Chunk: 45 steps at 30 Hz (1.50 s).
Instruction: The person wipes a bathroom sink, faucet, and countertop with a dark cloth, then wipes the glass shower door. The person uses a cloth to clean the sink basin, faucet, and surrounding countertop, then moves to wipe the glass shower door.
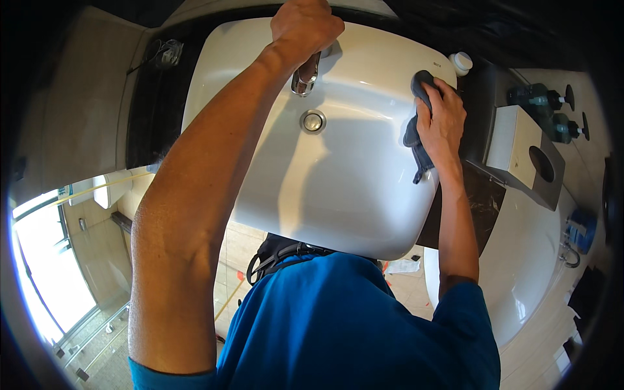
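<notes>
A white washbasin fills the middle of the head view, with a round metal drain plug in its bowl. My left arm reaches across to the far rim, where my left hand is closed over the top of the chrome faucet. The faucet's lever is hidden under the hand. On the basin's right side, my right hand grips a dark grey cloth, pressing it against the inner edge of the rim. The cloth is bunched, and one end trails down toward me.
A small white container stands by the basin's far right corner. Farther right are a tissue box, pump bottles and a white bathtub. A coiled white cable lies on the dark counter at the far left.
</notes>
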Available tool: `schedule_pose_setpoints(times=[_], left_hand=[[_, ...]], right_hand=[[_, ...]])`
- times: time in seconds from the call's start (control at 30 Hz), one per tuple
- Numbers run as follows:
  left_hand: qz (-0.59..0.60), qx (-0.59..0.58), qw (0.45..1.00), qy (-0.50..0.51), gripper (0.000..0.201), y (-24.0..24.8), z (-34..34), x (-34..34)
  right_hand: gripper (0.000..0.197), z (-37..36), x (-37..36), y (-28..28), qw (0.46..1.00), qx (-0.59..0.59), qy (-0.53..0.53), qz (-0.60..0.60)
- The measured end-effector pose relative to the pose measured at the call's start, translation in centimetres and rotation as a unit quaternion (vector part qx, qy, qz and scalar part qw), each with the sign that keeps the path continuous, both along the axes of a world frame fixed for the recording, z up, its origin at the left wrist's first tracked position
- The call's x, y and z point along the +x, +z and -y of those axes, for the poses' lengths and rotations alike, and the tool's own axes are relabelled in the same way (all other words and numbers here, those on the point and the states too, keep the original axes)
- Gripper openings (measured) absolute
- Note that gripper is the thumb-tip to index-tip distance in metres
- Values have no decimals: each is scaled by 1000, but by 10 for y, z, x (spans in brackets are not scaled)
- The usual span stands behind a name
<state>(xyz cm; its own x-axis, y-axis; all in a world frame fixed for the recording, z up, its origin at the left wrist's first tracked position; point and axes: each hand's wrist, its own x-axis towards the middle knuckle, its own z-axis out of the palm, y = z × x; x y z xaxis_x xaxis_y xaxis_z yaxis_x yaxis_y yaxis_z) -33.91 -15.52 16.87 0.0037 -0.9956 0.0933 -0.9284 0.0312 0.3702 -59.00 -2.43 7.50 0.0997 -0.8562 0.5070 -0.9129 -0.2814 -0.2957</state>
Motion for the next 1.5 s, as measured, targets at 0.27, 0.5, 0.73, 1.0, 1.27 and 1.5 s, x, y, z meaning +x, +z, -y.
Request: schedule_pose_setpoints(times=[0.27, 0.5, 0.73, 1.0, 1.27, 1.5], left_hand=[[-9, -2, 1000, 10, 19, 2, 1, -2], [-15, 2, 1000, 10, 19, 2, 0, 0], [-20, -5, 1000, 22, 18, 6, -5, -4], [5, 44, 999, 14, 19, 21, -14, -5], [59, 106, 993, 11, 35, 29, -11, -9], [33, 39, 999, 9, 20, 20, -11, -6]], right_hand=[[26, 18, -6, -1, 1000, -1, -23, 15], [28, -30, -9, -3, 997, 19, -36, 71], [27, 1, -8, 0, 998, 15, -52, 39], [33, -22, -4, 0, 997, 47, -44, 50], [28, -24, -2, 2, 994, 58, -58, 69], [29, -19, -2, 2, 994, 48, -59, 79]])
